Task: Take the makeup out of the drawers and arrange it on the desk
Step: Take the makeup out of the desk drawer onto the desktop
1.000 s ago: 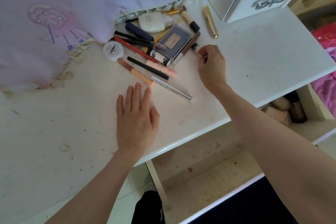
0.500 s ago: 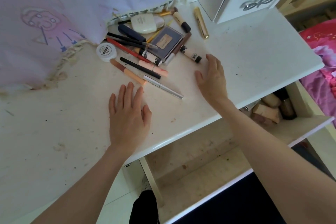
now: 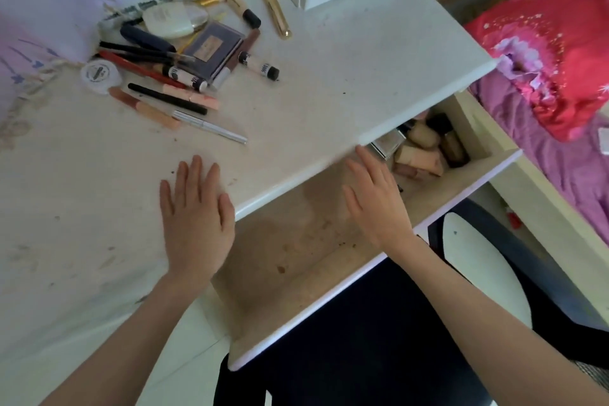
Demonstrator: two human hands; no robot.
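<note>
Two empty hands, one over the open drawer

Both hands hold nothing. The left hand (image 3: 197,217) lies flat, fingers straight, on the stained white desk top (image 3: 346,76) near its front edge. The right hand (image 3: 375,204) hovers with fingers extended over the pulled-out white drawer (image 3: 296,257), pointing at beige makeup bottles (image 3: 425,150) clustered in its far right corner under the desk edge. A pile of pencils, tubes and a dark palette (image 3: 212,51) lies at the desk's back left.
</note>
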